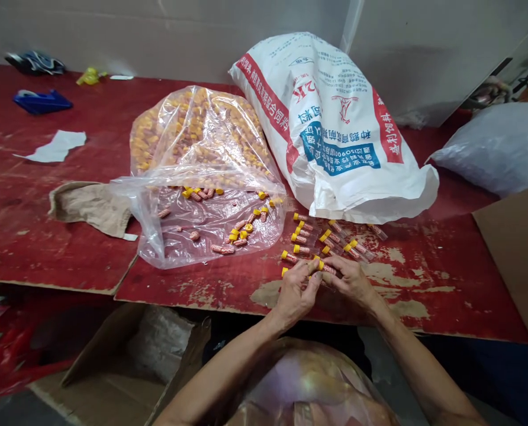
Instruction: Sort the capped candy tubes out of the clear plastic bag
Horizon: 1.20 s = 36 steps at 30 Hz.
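Close to the table's front edge, my left hand [298, 290] and my right hand [351, 283] meet, fingers pinched around a small yellow-capped tube [328, 269] with pinkish contents. Fingers hide part of this tube. More such tubes [301, 249] lie in loose rows just beyond my hands, several in clear sleeves. To the left rests a clear plastic bag [202, 127], packed at the back with yellow-capped tubes. A few loose tubes [241, 234] are spread near its open mouth. Beyond my right hand lies a large white woven sack [335, 106] with red and blue print.
The red tabletop [90, 248] is worn. On its left are a beige cloth piece [93, 210], white paper [60, 145], a blue tape dispenser [42, 102] and a yellow item [90, 76]. A whitish bag [499, 148] and cardboard [519, 254] stand right. An open carton [99, 367] sits below.
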Motion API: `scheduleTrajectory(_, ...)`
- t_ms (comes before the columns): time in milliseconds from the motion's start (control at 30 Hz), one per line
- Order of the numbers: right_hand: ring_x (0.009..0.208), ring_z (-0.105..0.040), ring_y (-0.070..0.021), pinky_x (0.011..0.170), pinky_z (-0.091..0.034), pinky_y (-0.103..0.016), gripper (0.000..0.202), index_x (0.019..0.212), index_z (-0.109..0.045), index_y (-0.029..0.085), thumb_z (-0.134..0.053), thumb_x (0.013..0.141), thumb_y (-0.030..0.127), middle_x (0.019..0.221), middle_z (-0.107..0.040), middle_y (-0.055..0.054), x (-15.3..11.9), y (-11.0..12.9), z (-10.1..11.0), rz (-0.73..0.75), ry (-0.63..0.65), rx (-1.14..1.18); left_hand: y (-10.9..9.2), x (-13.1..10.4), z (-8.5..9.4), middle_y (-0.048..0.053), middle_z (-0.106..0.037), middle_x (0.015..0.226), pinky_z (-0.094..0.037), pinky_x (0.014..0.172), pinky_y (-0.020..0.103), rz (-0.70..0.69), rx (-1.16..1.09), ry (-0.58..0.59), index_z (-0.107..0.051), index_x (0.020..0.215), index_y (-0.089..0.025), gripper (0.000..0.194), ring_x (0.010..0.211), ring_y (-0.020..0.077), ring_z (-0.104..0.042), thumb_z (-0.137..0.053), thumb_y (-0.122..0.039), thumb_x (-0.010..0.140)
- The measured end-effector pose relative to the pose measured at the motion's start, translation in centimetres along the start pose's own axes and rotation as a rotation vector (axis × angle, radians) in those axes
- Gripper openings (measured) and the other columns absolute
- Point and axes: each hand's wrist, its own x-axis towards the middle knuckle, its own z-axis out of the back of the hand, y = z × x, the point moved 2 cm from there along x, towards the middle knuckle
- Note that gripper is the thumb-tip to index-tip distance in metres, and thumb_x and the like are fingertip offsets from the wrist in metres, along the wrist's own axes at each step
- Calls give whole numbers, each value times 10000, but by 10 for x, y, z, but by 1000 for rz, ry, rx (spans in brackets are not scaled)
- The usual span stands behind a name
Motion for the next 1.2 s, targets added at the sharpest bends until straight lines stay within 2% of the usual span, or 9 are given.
scheduleTrajectory(133, 769, -608, -157, 647, -479, -251, 210, 1079, -532, 132, -528, 916, 266, 881, -630, -75, 0, 10, -7, 105, -101, -100, 6, 19, 12, 39, -619, 695, -444, 602, 242, 267, -220, -38, -654, 734, -138, 388, 624, 123, -549, -505, -472, 865)
scheduleTrajectory(267, 751, -601, -167, 657, -470, -271, 268, 1083, -504, 117, -556, 907, 313, 855, -617, -78, -1, 27, -18, 214, -45, -140, 18, 37, 8, 19, -583, 645, -406, 520, 212, 504, -457, -176, -628, 783, -130, 520, 513, 87, -510, -456, -619, 829)
scheduleTrajectory(367, 647, -547, -144, 575, -422, -264, 240, 1019, -509, 124, -541, 914, 338, 762, -572, -44, 3, 37, -21, 262, 60, -130, 21, 43, -1, 28, -592, 648, -391, 492, 209, 593, -528, -61, -639, 829, -131, 604, 498, 94, -528, -409, -689, 803)
scheduleTrajectory(433, 620, -517, -134, 551, -395, -260, 218, 978, -518, 123, -522, 924, 334, 730, -542, -35, 5, 41, -21, 269, 118, -103, 20, 41, -4, 27, -582, 611, -377, 477, 211, 614, -530, -17, -645, 812, -130, 633, 481, 97, -524, -384, -706, 801)
scheduleTrajectory(567, 656, -508, -131, 590, -391, -255, 198, 939, -533, 128, -508, 931, 324, 752, -544, -37, 7, 44, -23, 231, 167, -15, 17, 32, -2, 22, -552, 534, -326, 443, 215, 621, -496, -101, -650, 734, -137, 666, 436, 91, -472, -304, -696, 836)
scheduleTrajectory(933, 665, -537, -162, 561, -398, -279, 203, 908, -518, 138, -452, 943, 327, 742, -560, -49, 6, 57, -41, 103, 45, -96, 17, 34, 7, 3, -509, 495, -350, 459, 229, 440, -245, -225, -659, 696, -143, 602, 451, 105, -465, -388, -662, 835)
scheduleTrajectory(1067, 834, -600, -167, 719, -475, -279, 212, 1083, -528, 152, -385, 955, 244, 924, -625, -74, 4, 33, -16, 110, 39, -124, 18, 41, 14, -10, -552, 591, -387, 514, 220, 341, -270, -293, -635, 812, -166, 482, 511, 104, -501, -412, -591, 864)
scheduleTrajectory(1133, 962, -598, -192, 825, -476, -310, 290, 1160, -535, 165, -355, 956, 267, 1071, -619, -92, -5, -4, 9, -79, -64, -289, 22, 48, 31, -12, -556, 640, -411, 578, 223, 238, -150, -392, -614, 806, -178, 367, 572, 106, -517, -434, -487, 890)
scheduleTrajectory(1200, 1006, -585, -247, 880, -468, -380, 412, 1145, -579, 159, -349, 940, 432, 1127, -607, -109, -16, -55, 34, -315, -146, -444, 30, 57, 60, 2, -579, 709, -427, 670, 236, 135, 102, -531, -612, 796, -183, 237, 671, 121, -543, -476, -354, 887)
